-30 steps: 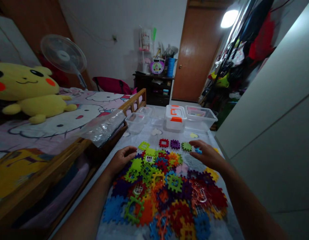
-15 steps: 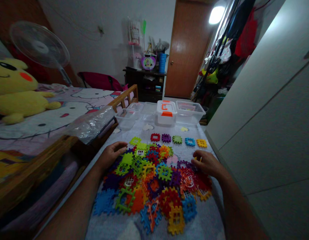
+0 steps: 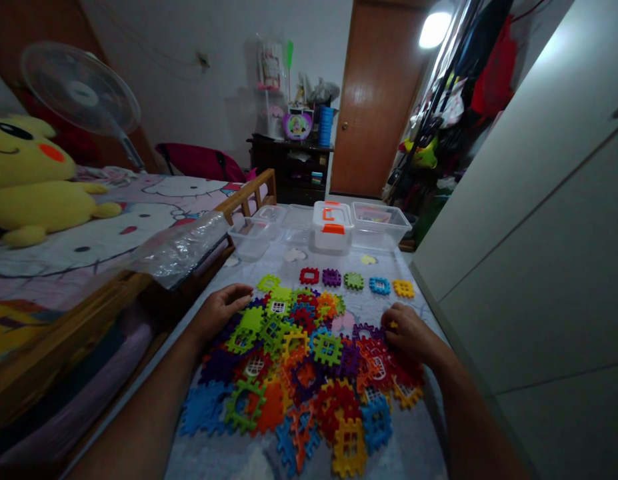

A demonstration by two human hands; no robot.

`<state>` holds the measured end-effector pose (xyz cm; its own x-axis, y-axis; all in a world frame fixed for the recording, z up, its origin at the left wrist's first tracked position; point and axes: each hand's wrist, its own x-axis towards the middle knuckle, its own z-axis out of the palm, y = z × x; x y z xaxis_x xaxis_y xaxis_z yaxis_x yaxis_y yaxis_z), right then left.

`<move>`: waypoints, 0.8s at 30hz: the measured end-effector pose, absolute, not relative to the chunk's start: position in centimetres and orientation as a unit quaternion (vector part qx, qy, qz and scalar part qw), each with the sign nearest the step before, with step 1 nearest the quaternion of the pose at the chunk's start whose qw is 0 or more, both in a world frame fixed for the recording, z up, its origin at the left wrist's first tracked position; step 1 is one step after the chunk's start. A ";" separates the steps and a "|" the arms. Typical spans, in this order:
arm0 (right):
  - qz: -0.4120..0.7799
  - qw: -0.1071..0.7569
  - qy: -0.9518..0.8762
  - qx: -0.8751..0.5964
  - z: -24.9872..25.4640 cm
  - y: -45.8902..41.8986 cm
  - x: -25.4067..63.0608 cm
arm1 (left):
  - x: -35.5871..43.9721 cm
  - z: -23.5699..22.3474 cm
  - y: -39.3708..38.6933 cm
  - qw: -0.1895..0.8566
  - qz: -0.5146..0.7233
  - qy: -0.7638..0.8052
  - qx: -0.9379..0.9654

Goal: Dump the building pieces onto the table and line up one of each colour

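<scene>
A heap of flat, toothed plastic building pieces (image 3: 327, 348) in many colours covers the middle of the cloth-covered surface. My left hand (image 3: 223, 309) lies at the heap's left edge, fingers stretched toward the pieces, and I see nothing held in it. On the right, my right hand (image 3: 411, 331) is curled over purple and red pieces, with a small bit of yellow (image 3: 393, 325) showing between its fingers; most of that yellow piece is hidden. Beyond the heap stands a row of single pieces: red (image 3: 309, 275), purple (image 3: 332, 277), green (image 3: 354, 281), blue (image 3: 379, 285) and yellow (image 3: 403, 288).
A lidded clear box with orange latches (image 3: 333, 229) and an open clear bin (image 3: 381, 227) stand at the far end. Another clear tub (image 3: 249, 239) is at the far left. A wooden bed rail (image 3: 139, 293) runs along the left, a pale cabinet (image 3: 533, 220) along the right.
My right hand has turned and curled further, so less of the yellow piece shows. The left hand stays almost where it was. The row of pieces is unchanged.
</scene>
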<state>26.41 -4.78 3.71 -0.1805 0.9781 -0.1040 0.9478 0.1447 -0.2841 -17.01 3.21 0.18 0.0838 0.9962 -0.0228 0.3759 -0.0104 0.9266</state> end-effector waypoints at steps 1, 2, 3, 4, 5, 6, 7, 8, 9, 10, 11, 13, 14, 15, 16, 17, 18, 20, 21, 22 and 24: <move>0.140 0.052 -0.756 -0.638 3.6 -4.7 26.4 | -17.0 0.2 3.2 0.420 0.370 0.564 0.607; 0.137 0.057 -0.757 -0.637 3.5 -4.7 26.4 | -17.1 0.1 3.2 0.420 0.369 0.563 0.609; 0.135 0.066 -0.758 -0.635 3.4 -4.7 26.4 | -17.1 0.1 3.2 0.419 0.368 0.562 0.611; 0.134 0.078 -0.759 -0.633 3.3 -4.7 26.4 | -17.1 0.1 3.2 0.418 0.367 0.563 0.612; 0.134 0.091 -0.759 -0.630 3.2 -4.6 26.4 | -17.1 0.2 3.2 0.416 0.366 0.564 0.613; 0.136 0.104 -0.759 -0.628 3.1 -4.6 26.4 | -17.1 0.2 3.2 0.413 0.365 0.566 0.613; 0.138 0.117 -0.758 -0.626 3.1 -4.5 26.5 | -17.1 0.2 3.2 0.410 0.366 0.568 0.612; 0.138 0.132 -0.755 -0.627 3.0 -4.5 26.5 | -17.1 0.2 3.2 0.407 0.367 0.571 0.612; 0.133 0.149 -0.751 -0.629 3.0 -4.4 26.5 | -17.0 0.2 3.2 0.405 0.367 0.572 0.611; 0.126 0.169 -0.747 -0.630 3.0 -4.3 26.5 | -17.0 0.2 3.2 0.403 0.367 0.574 0.611; 0.116 0.193 -0.743 -0.630 3.0 -4.2 26.4 | -17.1 0.1 3.2 0.403 0.366 0.575 0.611; 0.094 0.247 -0.732 -0.628 3.1 -4.1 26.2 | -17.1 0.1 3.3 0.405 0.361 0.576 0.612; 0.087 0.273 -0.725 -0.626 3.1 -4.0 26.1 | -17.1 0.1 3.3 0.405 0.358 0.576 0.613; 0.083 0.296 -0.717 -0.626 3.2 -4.0 25.9 | -17.1 0.0 3.3 0.405 0.357 0.575 0.615; 0.079 0.316 -0.708 -0.627 3.2 -4.0 25.8 | -17.1 0.0 3.3 0.404 0.356 0.574 0.617; 0.075 0.335 -0.698 -0.629 3.3 -4.0 25.6 | -17.2 0.0 3.3 0.403 0.356 0.572 0.619; 0.070 0.353 -0.688 -0.631 3.3 -4.0 25.5 | -17.2 0.0 3.3 0.403 0.358 0.570 0.620; 0.061 0.382 -0.672 -0.632 3.4 -4.0 25.2 | -17.2 0.0 3.3 0.402 0.362 0.568 0.620; 0.061 0.392 -0.667 -0.631 3.3 -4.0 25.0 | -17.1 0.0 3.3 0.401 0.363 0.567 0.621; 0.066 0.396 -0.664 -0.631 3.3 -4.0 24.9 | -17.1 0.0 3.3 0.401 0.365 0.566 0.621; 0.097 0.384 -0.664 -0.634 3.2 -4.0 24.6 | -17.1 0.1 3.3 0.400 0.366 0.566 0.622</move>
